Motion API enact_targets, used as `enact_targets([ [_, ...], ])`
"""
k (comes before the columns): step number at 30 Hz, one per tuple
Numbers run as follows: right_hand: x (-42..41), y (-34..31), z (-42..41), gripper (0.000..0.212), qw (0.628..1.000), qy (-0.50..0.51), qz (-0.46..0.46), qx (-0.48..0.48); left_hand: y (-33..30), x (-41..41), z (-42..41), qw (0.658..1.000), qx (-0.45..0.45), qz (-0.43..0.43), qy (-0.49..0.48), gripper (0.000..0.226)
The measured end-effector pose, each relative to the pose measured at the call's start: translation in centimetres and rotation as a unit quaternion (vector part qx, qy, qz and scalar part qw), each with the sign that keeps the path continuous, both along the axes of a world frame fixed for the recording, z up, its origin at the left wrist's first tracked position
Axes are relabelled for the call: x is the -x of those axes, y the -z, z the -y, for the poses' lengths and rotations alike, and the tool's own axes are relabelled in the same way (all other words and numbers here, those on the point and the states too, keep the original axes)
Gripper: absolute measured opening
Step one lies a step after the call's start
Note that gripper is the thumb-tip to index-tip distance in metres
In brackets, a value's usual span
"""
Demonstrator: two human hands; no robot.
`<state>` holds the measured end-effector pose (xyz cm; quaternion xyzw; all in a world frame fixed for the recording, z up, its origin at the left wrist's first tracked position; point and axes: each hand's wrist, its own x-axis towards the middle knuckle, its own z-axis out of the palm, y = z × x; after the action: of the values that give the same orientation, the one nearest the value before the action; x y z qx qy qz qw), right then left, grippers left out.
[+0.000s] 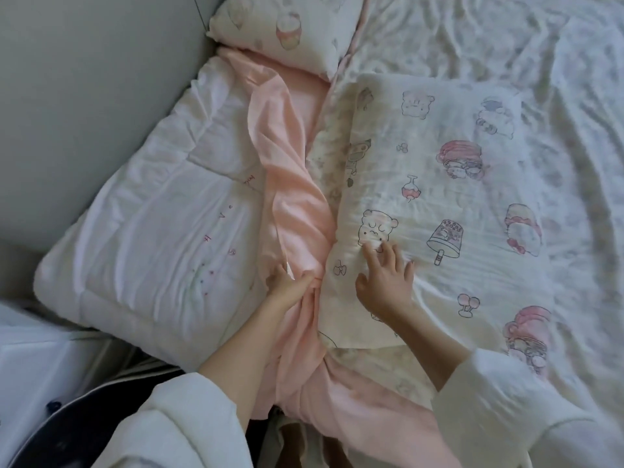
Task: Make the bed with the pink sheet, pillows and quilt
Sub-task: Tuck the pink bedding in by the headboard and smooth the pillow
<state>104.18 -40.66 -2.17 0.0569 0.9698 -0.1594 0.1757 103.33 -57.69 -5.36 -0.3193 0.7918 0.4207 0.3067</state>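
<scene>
The pink sheet (290, 184) lies bunched in a long ridge down the middle of the bed. My left hand (287, 287) is shut on a fold of it near the front. To its right lies a large pillow (439, 204) printed with cartoon bears and drinks. My right hand (385, 282) rests on that pillow's near left corner, fingers spread and flat. A second printed pillow (283, 32) sits at the far end by the wall. The white padded quilt (152, 211) lies on the left, partly under the sheet.
A grey wall or headboard (84, 79) borders the bed on the left. Patterned white bedding (557, 79) covers the right side. At the lower left stands a white box-like object (33, 359) beside a dark rounded thing (67, 420).
</scene>
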Motion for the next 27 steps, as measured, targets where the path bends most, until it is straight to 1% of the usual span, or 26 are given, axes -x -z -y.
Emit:
enact_targets([
  [2,-0.5,0.9,0.1,0.066,1.000,-0.010,-0.007,-0.007,0.9,0.5,-0.7,0.999,-0.016,-0.019,-0.033,0.086],
  [4,-0.9,1.4,-0.1,0.069,1.000,-0.018,-0.018,-0.010,1.7,1.2,-1.4,0.999,0.010,-0.026,-0.041,0.083],
  [6,-1.1,1.5,-0.1,0.071,0.999,-0.019,-0.025,-0.008,1.9,1.7,-1.3,0.996,0.083,-0.027,-0.013,0.064],
  [7,-1.1,1.5,-0.2,0.071,1.000,-0.019,-0.023,-0.008,2.0,2.0,-1.1,0.994,0.101,-0.034,-0.026,0.053],
  [8,-1.0,1.4,-0.2,0.071,1.000,-0.016,-0.021,-0.008,1.8,2.1,-0.7,0.993,0.092,-0.046,-0.064,0.046],
  [9,-0.8,1.2,-0.1,0.070,1.000,-0.011,-0.018,-0.006,1.4,2.1,-0.2,0.988,0.066,-0.064,-0.124,0.044],
  [10,-0.7,0.9,0.2,0.068,1.000,-0.004,-0.013,-0.004,1.0,1.9,0.7,0.975,0.025,-0.081,-0.205,0.047],
  [11,-0.6,0.5,0.5,0.066,1.000,0.006,-0.009,-0.001,0.7,1.6,1.9,0.952,-0.013,-0.103,-0.287,0.048],
  [12,-0.5,0.3,0.5,0.064,1.000,0.018,-0.002,0.002,0.5,1.1,2.8,0.924,-0.056,-0.108,-0.363,0.044],
  [13,-0.2,-0.3,1.4,0.062,1.000,0.020,-0.003,0.016,-0.2,0.4,5.0,0.894,-0.090,-0.111,-0.424,0.038],
  [14,0.0,-0.4,1.7,0.059,0.999,0.019,-0.001,0.026,-0.1,-0.4,6.6,0.879,-0.119,-0.102,-0.451,0.035],
  [15,0.1,-0.7,2.4,0.056,0.999,0.012,-0.002,0.034,-0.1,-1.3,8.3,0.873,-0.147,-0.096,-0.454,0.034],
  [16,0.2,-0.9,2.9,0.054,0.999,-0.001,-0.002,0.044,-0.3,-2.0,9.7,0.879,-0.173,-0.099,-0.434,0.037],
  [17,0.4,-1.3,4.1,0.054,0.998,-0.022,-0.006,0.056,-1.3,-2.8,11.2,0.891,-0.194,-0.113,-0.394,0.042],
  [19,0.5,-1.8,6.4,0.053,0.993,-0.063,0.002,0.097,-3.4,-3.6,12.0,0.926,-0.201,-0.142,-0.287,0.041],
  [21,0.5,-2.2,8.5,0.052,0.980,-0.084,0.050,0.175,-4.1,-3.8,12.0,0.957,-0.156,-0.144,-0.199,0.035],
  [23,0.2,-2.5,10.8,0.050,0.962,-0.109,0.106,0.225,-4.3,-3.7,12.3,0.976,-0.076,-0.151,-0.140,0.009],
  [24,0.0,-2.6,12.0,0.049,0.957,-0.120,0.128,0.233,-4.1,-3.9,12.9,0.981,-0.039,-0.147,-0.124,0.006],
  [25,-0.2,-2.6,12.8,0.049,0.953,-0.120,0.142,0.238,-3.8,-4.0,13.5,0.984,-0.012,-0.141,-0.112,0.008],
  [27,-0.8,-2.7,14.6,0.051,0.944,-0.093,0.175,0.263,-3.8,-4.7,15.6,0.984,0.017,-0.132,-0.120,0.023],
])
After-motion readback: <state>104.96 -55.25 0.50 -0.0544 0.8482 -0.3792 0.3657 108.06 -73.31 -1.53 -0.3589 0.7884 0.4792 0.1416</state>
